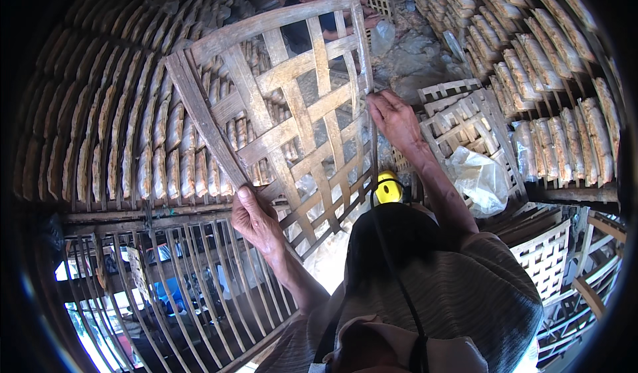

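A woven bamboo lattice tray [299, 107] with a wooden frame is raised upright and tilted between my two hands. My left hand [256, 223] grips its lower left corner, thumb along the wooden edge. On the tray's right side edge, my right hand [397, 120] holds the frame, with its fingers partly hidden behind the rim. Through the gaps in the weave I see rows of pale slabs. Just below the tray there is a round yellow thing [389, 188], whose kind I cannot make out.
Racks of pale brown slabs [119, 120] stand left, and more slabs [531, 74] right. More lattice trays [465, 124] and a clear plastic bag [480, 183] lie to the right. A slatted bamboo partition [179, 286] stands lower left. Another person's hand [367, 19] shows beyond the tray.
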Demonstrator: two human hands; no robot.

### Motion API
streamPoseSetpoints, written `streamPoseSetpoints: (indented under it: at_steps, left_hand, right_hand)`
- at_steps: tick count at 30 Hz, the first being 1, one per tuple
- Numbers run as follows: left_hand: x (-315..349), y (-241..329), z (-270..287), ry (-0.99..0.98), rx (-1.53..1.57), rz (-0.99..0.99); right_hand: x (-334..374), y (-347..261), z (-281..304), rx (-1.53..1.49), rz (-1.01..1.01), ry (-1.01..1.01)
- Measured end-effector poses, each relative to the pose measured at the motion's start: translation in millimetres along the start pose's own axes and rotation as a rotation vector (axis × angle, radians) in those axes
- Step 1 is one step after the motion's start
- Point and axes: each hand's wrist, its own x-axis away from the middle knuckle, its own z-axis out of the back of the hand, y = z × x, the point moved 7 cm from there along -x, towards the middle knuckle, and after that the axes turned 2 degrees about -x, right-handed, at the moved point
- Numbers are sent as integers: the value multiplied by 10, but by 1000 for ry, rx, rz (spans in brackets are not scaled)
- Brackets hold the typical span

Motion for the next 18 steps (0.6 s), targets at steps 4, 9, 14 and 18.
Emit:
streamPoseSetpoints:
  at_steps: [4, 9, 14, 18]
  left_hand:
    - [0, -34, 0, -5, -5, -9]
    - [-17, -38, -38, 63, -51, 5]
    - [-42, -117, 20, 123, -83, -8]
    - [-66, -118, 39, 107, -85, -22]
  right_hand:
    - [-11, -29, -53, 122, 14, -47]
    - [59, 208, -141, -290, -159, -272]
    - [307, 776, -314, -997, -726, -139]
    - [228, 679, -256, -724, -470, -98]
